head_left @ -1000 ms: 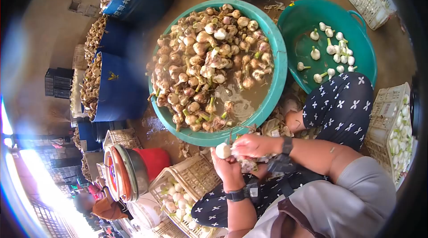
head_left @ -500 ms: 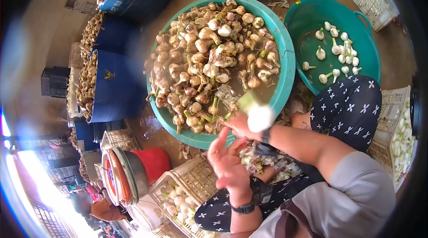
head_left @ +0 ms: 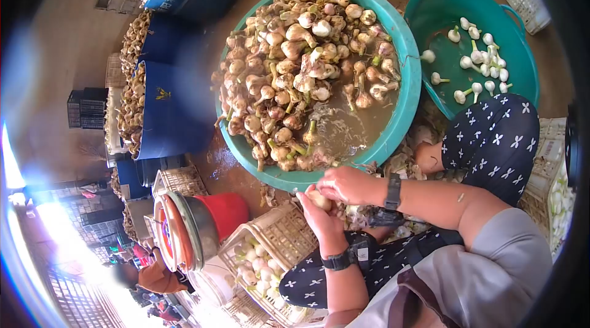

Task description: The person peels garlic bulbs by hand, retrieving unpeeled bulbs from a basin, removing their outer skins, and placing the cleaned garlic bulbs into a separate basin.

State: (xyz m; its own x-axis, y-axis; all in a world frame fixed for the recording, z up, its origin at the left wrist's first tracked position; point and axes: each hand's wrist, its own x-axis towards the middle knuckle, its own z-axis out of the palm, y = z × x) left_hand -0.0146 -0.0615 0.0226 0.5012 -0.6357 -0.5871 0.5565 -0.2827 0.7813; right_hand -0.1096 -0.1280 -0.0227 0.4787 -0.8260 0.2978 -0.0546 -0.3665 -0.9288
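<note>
My left hand is wrapped round a pale garlic bulb, just outside the near rim of the large basin. Against the same bulb, my right hand has its fingers bent and closed; their tips are partly hidden. Unpeeled, brownish garlic bulbs are heaped in the turquoise basin, with murky water at its right side. Several clean white bulbs with short stems lie in the green tub. One white bulb shows at that tub's left rim, perhaps in the air.
Peelings litter the floor beside my foot. Crates of white bulbs stand by my left knee and at the right edge. Blue barrels of garlic line the left, near a red bucket. A person in orange is farther back.
A white bulb has left my right hand, and one now shows at the green tub's rim. My left hand, earlier open, has closed round another bulb. The view has shifted slightly.
</note>
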